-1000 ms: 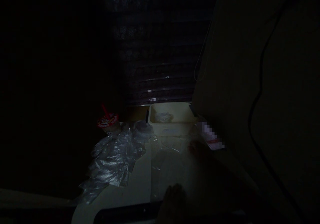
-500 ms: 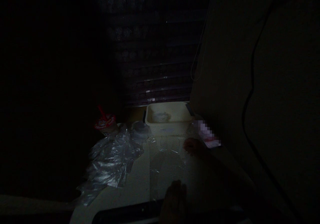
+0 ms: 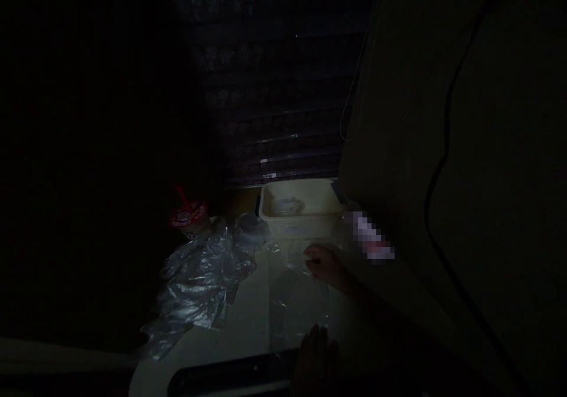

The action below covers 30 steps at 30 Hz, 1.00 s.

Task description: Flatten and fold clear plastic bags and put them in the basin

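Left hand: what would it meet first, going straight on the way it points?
The flat clear plastic ahead of the left hand, most likely, then the right hand; depth is unclear in this darkness.

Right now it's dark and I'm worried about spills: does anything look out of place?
The crumpled plastic stands out: it lies in a loose heap that seems to overhang the left edge of the table. No spill shows, though much is too dark to tell.

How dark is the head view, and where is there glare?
Head view: very dark, picture's left nearly black; same view: glints on the crumpled plastic; head view: left hand dim, barely defined; head view: pixelated patch right of the tub.
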### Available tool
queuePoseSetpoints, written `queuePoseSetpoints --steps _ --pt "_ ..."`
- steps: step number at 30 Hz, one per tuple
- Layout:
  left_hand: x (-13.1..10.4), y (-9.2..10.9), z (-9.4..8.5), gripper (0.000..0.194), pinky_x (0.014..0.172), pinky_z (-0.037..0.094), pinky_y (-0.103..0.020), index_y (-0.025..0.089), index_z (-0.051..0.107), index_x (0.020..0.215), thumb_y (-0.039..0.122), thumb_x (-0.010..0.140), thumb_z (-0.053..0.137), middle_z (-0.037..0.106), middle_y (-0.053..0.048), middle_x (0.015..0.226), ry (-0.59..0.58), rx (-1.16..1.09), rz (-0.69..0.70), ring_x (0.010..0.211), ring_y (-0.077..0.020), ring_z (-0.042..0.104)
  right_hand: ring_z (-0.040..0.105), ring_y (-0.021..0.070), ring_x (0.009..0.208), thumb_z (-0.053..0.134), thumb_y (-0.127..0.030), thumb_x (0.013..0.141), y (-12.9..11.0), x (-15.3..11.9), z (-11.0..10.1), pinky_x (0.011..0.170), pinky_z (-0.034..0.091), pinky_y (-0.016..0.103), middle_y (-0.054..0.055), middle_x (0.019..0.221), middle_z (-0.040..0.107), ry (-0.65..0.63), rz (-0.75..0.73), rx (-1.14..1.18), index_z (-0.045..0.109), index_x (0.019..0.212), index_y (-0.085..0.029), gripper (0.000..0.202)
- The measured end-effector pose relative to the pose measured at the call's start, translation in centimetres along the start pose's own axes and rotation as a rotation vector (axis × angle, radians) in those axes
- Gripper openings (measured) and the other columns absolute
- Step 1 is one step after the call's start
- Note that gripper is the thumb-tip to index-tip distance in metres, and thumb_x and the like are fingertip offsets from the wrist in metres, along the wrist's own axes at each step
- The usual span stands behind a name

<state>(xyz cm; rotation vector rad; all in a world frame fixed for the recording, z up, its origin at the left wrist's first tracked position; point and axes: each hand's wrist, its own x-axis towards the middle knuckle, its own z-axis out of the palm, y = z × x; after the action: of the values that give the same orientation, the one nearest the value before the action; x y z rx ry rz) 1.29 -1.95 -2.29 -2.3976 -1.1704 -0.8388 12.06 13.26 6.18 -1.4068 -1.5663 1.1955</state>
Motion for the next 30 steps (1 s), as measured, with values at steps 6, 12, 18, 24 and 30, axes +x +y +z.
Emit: queuePoseSetpoints --steps 6,12,18,24,30 --pt "0.5 0.2 -0.7 0.034 0.080 0.046 -0.032 0.014 0.047 0.111 0.018 0.077 0.047 0.059 -0.009 0.104 -0.040 -0.009 -0.017 0.104 -0.0225 0.048 0.043 0.0057 0.036 0.045 -0.022 0.065 0.5 -0.2 1.5 0.035 0.032 0.016 -0.008 0.047 0.042 -0.045 -0.029 0.046 0.048 0.077 -0.017 0.013" --pt "6.7 -5.2 -5.6 0.042 0.088 0.040 -0.031 0.012 0.030 0.124 0.018 0.082 0.035 0.037 -0.011 0.127 -0.346 -0.182 -0.116 0.115 -0.0185 0.034 0.046 0.0078 0.042 0.037 -0.033 0.075 0.6 -0.8 0.9 0.042 0.038 0.019 -0.005 0.047 0.044 -0.041 -0.112 0.068 0.047 0.063 -0.018 0.021" --pt "8.5 -9.2 -3.6 0.038 0.087 0.035 -0.047 0.020 0.040 0.118 0.021 0.080 0.039 0.039 -0.013 0.125 -0.410 -0.133 -0.060 0.115 -0.0274 0.033 0.055 0.0122 0.057 0.034 -0.033 0.077 1.0 -1.6 0.2 0.055 0.045 0.025 -0.001 0.061 0.055 0.047 -0.189 0.047 0.051 0.079 -0.018 0.023" --pt "8.3 -8.9 -3.2 0.037 0.088 0.031 -0.047 0.017 0.041 0.118 0.025 0.082 0.037 0.039 -0.014 0.125 -0.461 -0.106 -0.095 0.115 -0.0274 0.032 0.052 0.0218 0.085 0.050 -0.025 0.064 2.3 -4.7 -1.7 0.079 0.038 0.040 0.007 0.085 0.057 0.270 -0.364 -0.260 0.053 0.094 -0.018 0.031" --pt "9.1 -8.1 -3.7 0.039 0.082 0.033 -0.046 0.024 0.036 0.121 0.023 0.082 0.035 0.046 -0.007 0.120 -0.449 -0.177 -0.319 0.109 -0.0247 0.039 0.053 0.0235 0.086 0.047 -0.019 0.065 3.8 -7.2 -1.3 0.073 0.042 0.040 0.012 0.097 0.056 0.414 -0.524 -0.704 0.049 0.103 -0.014 0.038"
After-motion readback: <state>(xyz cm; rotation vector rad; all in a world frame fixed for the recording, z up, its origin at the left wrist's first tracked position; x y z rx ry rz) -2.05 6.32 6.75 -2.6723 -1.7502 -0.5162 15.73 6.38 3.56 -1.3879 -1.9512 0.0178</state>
